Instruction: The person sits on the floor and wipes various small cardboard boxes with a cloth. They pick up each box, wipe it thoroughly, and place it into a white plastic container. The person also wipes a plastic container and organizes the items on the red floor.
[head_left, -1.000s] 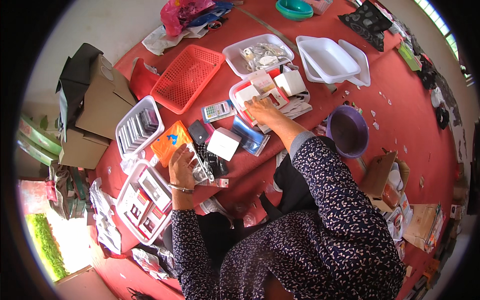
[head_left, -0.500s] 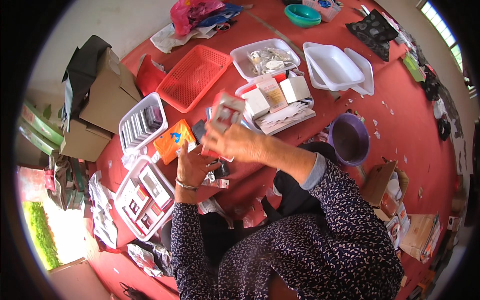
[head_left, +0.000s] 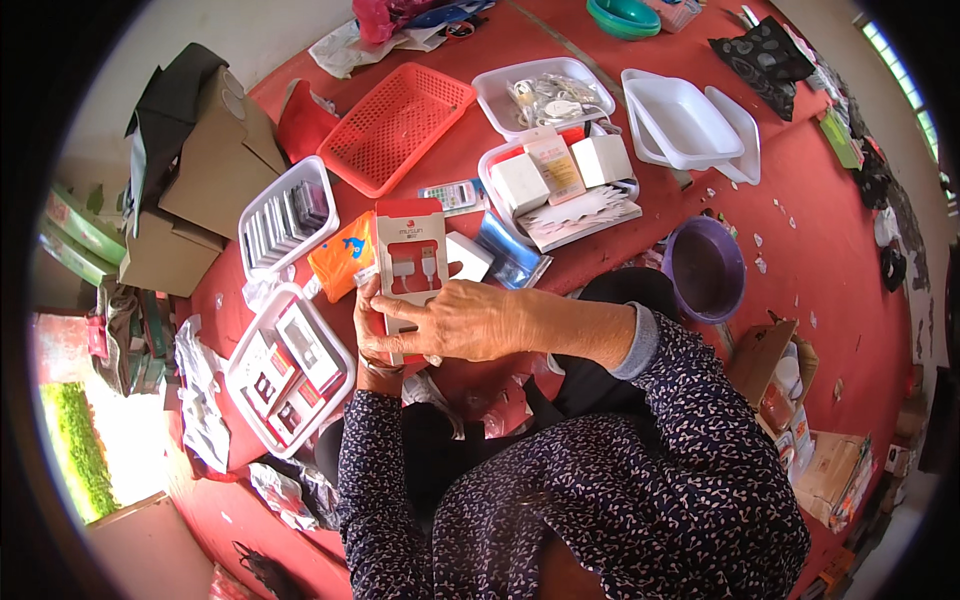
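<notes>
Red-and-white carton: here it is, a tall cardboard box with cut-out windows (head_left: pixel 412 230), upright in front of the person, white cable plugs showing through.
Left hand: this hand (head_left: pixel 367 322) grips the carton by its lower left side.
Right hand: and this one (head_left: pixel 470 322) lies across the lower front, fingers bent and touching the card; whether it grips too, I can't tell.
Orange packet: a flat orange pouch with a blue print (head_left: pixel 342 258), just left of the carton.
White box: a plain white box (head_left: pixel 470 256), partly hidden, just right.
Red basket: a perforated red plastic basket (head_left: pixel 395 130), farther back.
</notes>
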